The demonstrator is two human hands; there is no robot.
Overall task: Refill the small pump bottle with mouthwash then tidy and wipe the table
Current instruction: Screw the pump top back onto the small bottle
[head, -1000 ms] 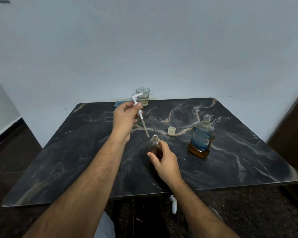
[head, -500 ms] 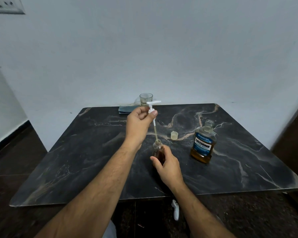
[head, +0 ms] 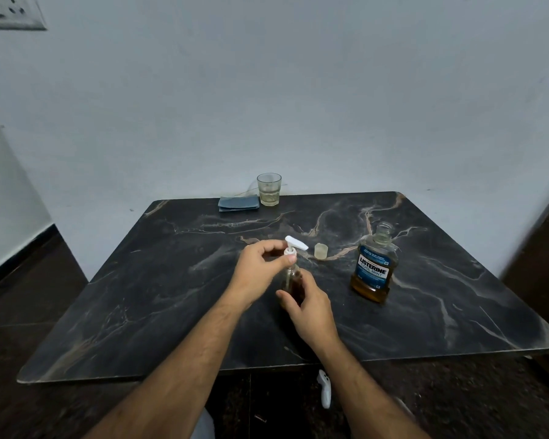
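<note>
Small pump bottle (head: 293, 282), clear with amber liquid, stands mid-frame on the marbled table (head: 171, 280); right hand (head: 311, 307) grips it, left hand (head: 260, 269) pinches the white pump collar (head: 290, 251).

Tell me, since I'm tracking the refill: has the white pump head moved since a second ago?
Yes. The white pump head came down from beside the clear drinking glass onto the small pump bottle.

Glossy marble-look table (head: 140, 296); clear glass tumbler (head: 268, 189).
</note>
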